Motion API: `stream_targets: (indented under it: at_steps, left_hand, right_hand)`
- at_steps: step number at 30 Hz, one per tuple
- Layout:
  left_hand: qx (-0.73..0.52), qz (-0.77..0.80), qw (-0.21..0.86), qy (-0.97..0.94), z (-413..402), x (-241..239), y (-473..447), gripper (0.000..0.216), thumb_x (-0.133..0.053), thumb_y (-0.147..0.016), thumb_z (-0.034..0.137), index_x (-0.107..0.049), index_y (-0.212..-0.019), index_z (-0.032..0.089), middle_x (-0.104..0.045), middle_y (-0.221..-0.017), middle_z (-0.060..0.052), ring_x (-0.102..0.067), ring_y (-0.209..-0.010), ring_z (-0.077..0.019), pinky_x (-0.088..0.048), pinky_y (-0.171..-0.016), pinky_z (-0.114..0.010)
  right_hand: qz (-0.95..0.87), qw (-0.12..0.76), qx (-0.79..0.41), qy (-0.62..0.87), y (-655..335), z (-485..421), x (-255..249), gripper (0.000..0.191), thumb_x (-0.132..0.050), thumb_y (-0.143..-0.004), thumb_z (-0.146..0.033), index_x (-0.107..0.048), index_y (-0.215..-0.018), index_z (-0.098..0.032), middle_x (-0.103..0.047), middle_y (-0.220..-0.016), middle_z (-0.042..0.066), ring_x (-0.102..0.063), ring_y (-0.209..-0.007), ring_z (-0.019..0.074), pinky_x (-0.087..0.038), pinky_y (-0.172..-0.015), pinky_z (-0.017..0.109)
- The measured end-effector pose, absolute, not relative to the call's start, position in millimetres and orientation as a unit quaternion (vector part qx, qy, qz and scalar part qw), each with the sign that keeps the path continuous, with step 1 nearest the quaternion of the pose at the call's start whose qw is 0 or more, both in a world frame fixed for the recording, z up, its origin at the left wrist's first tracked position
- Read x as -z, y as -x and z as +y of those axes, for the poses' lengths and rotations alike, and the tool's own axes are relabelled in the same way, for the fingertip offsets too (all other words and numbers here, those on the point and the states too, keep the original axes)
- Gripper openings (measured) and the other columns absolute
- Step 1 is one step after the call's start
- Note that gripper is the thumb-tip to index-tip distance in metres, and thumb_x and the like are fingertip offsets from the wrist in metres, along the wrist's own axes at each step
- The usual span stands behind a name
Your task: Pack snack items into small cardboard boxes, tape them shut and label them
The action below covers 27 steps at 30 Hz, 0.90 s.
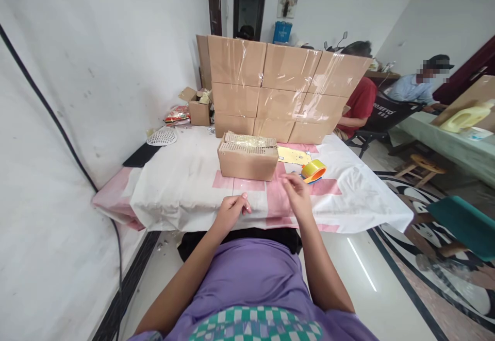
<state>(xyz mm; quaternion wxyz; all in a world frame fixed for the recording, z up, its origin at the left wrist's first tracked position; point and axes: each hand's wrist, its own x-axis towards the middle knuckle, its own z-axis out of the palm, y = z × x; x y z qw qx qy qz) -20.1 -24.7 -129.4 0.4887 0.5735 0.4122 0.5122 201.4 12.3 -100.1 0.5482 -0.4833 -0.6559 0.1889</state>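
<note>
An open cardboard box (247,166) stands in front of me on the table, its top showing torn corrugated edges and crinkled clear plastic. My left hand (233,210) is near the table's front edge, below the box and apart from it, with its fingers curled in. Whatever may be inside those fingers is hidden. Close to the box's right front corner, my right hand (297,192) has thumb and fingers pinched together; anything between them is too small to make out. Just beyond it lies a roll of yellowish tape (317,165) on an orange core. A yellow card (294,155) lies behind the tape.
Several taped cardboard boxes (280,104) form a wall at the table's back. At the left are a smaller open box (200,112), a white perforated piece (162,136) and a black item (141,154). Two people (359,99) sit farther right, beside another table (429,132).
</note>
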Motion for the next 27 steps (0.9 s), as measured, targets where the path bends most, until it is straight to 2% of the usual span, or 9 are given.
stream_targets:
  at_steps: [3, 5, 8, 13, 18, 21, 23, 27]
  left_hand:
    - [-0.500, 0.414, 0.478, -0.592, -27.4, 127.2, 20.8, 0.056, -0.049, -0.093, 0.058, -0.065, -0.057, 0.018, -0.064, -0.060, -0.004, -0.055, -0.058, -0.0153, -0.043, -0.063, -0.029]
    - [-0.492, 0.415, 0.470, -0.604, -28.4, 125.9, 23.4, 0.051, -0.054, -0.091, 0.056, -0.066, -0.059, 0.017, -0.064, -0.060, -0.004, -0.054, -0.059, -0.0152, -0.042, -0.064, -0.029]
    - [-0.476, 0.413, 0.474, -0.615, -26.5, 124.6, 29.0, 0.043, -0.060, -0.089, 0.051, -0.067, -0.064, 0.017, -0.064, -0.062, -0.003, -0.054, -0.061, -0.0152, -0.041, -0.063, -0.028]
    - [-0.462, 0.402, 0.511, -0.602, -18.8, 119.5, 35.2, 0.040, -0.057, -0.089, 0.052, -0.068, -0.073, 0.017, -0.067, -0.062, -0.004, -0.056, -0.060, -0.0157, -0.044, -0.063, -0.028]
    - [-0.470, 0.412, 0.524, -0.579, -12.2, 111.0, 44.8, 0.040, -0.059, -0.086, 0.053, -0.071, -0.077, 0.016, -0.067, -0.060, -0.004, -0.056, -0.057, -0.0147, -0.044, -0.059, -0.026]
    - [-0.494, 0.437, 0.507, -0.555, -5.1, 112.7, 57.2, 0.038, -0.058, -0.085, 0.050, -0.072, -0.079, 0.015, -0.064, -0.055, -0.003, -0.053, -0.052, -0.0136, -0.041, -0.055, -0.025]
    - [-0.523, 0.458, 0.479, -0.536, 0.7, 116.5, 66.6, 0.037, -0.057, -0.084, 0.048, -0.072, -0.077, 0.015, -0.060, -0.052, -0.002, -0.051, -0.050, -0.0132, -0.040, -0.054, -0.025]
    - [-0.590, 0.489, 0.384, -0.515, 12.9, 117.7, 82.2, 0.037, -0.054, -0.086, 0.047, -0.072, -0.082, 0.015, -0.056, -0.055, -0.001, -0.049, -0.053, -0.0135, -0.040, -0.057, -0.026]
  right_hand:
    - [-0.745, 0.454, -0.279, 0.401, -167.6, -0.2, 77.2, 0.018, -0.066, -0.090, -0.038, -0.073, -0.088, -0.022, -0.062, -0.082, 0.003, -0.058, -0.079, 0.0181, -0.047, -0.074, 0.031]
    - [-0.763, 0.435, -0.292, 0.380, -155.5, -2.1, 64.5, 0.014, -0.066, -0.090, -0.032, -0.072, -0.083, -0.021, -0.062, -0.082, 0.002, -0.059, -0.078, 0.0172, -0.047, -0.074, 0.031]
    - [-0.788, 0.427, -0.250, 0.367, -149.5, -0.8, 50.1, 0.014, -0.065, -0.090, -0.025, -0.072, -0.079, -0.021, -0.060, -0.084, 0.002, -0.059, -0.082, 0.0177, -0.045, -0.080, 0.034]
    - [-0.828, 0.402, -0.142, 0.365, -144.8, 6.2, 36.4, 0.011, -0.069, -0.088, -0.020, -0.074, -0.078, -0.023, -0.055, -0.088, 0.002, -0.055, -0.090, 0.0199, -0.040, -0.088, 0.039]
    - [-0.838, 0.397, -0.139, 0.348, -136.1, 24.4, 27.6, 0.012, -0.070, -0.087, -0.025, -0.075, -0.076, -0.023, -0.057, -0.086, 0.002, -0.055, -0.090, 0.0205, -0.039, -0.087, 0.039]
    - [-0.799, 0.452, -0.169, 0.360, -138.4, 42.9, 12.5, 0.016, -0.064, -0.088, -0.028, -0.074, -0.077, -0.021, -0.057, -0.079, 0.002, -0.054, -0.078, 0.0181, -0.040, -0.076, 0.034]
    - [-0.770, 0.483, -0.178, 0.378, -141.9, 59.0, -1.9, 0.018, -0.064, -0.085, -0.031, -0.074, -0.075, -0.020, -0.057, -0.074, 0.001, -0.051, -0.073, 0.0167, -0.039, -0.071, 0.032]
    - [-0.757, 0.447, -0.264, 0.397, -137.0, 99.7, -27.2, 0.027, -0.071, -0.077, -0.044, -0.073, -0.071, -0.018, -0.061, -0.067, 0.000, -0.049, -0.065, 0.0147, -0.038, -0.065, 0.030]
